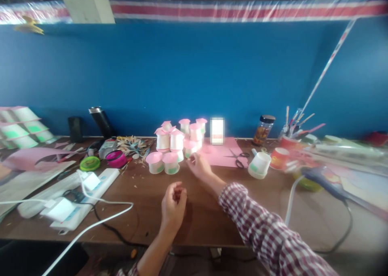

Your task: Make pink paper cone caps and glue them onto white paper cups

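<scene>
Small white paper cups [156,167] with pink paper tops and green marks stand in stacked groups at the middle of the table. My right hand [200,167] reaches in from the right, fingers pinched at the lower part of a pink-topped paper cup [190,150] in the right-hand group. Its fingertips partly hide that cup's base. Nearer to me, my left hand [173,203] hovers over the bare brown table [209,215] with its fingers curled in, and nothing shows in it. Pink paper [222,156] lies behind my right hand, with dark scissors [239,159] on it.
An upside-down white cup [259,165], an orange cup [279,158] and a blurred glue gun [325,181] with its cord lie right. To the left are a power strip [106,181] with white cables, tape rolls [116,159], scraps [133,144] and a black bottle [101,122].
</scene>
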`<state>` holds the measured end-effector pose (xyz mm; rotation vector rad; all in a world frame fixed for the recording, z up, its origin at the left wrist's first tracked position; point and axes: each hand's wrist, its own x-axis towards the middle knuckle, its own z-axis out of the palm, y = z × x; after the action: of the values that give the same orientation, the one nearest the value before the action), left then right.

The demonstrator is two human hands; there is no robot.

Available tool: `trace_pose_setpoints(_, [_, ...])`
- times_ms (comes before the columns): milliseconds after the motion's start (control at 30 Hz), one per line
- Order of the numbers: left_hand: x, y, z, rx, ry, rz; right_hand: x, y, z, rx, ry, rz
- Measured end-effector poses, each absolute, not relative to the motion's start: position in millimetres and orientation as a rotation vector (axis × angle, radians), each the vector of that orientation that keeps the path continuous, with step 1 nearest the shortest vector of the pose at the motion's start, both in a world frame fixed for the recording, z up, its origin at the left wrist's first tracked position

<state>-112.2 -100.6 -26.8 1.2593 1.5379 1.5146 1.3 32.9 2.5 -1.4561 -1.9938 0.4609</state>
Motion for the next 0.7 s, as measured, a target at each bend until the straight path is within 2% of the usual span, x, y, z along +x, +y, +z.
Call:
trace_pose_setpoints(267, [-111.7, -103.5, -22.2, 1.372, 1.605, 1.445, 63.7, 64.5, 14.0, -1.691, -1.936, 0.231])
trace_pose_setpoints(500, [-111.8, -104.7, -21.4, 1.513, 1.612, 1.350, 89.1, 13.8, 26.5, -1.562, -2.086, 0.184])
trace_pose_setpoints(600, [-101.2, -108.5, -12.5, 1.550, 1.563, 1.316, 130.1, -13.7, 47.9, -1.460, -2.147, 0.010])
trace_pose_setpoints(700, [-77.0, -111.1, 1.2, 1.638, 1.464, 1.270, 185.0, -23.6, 66.9, -1.593, -2.050, -0.210])
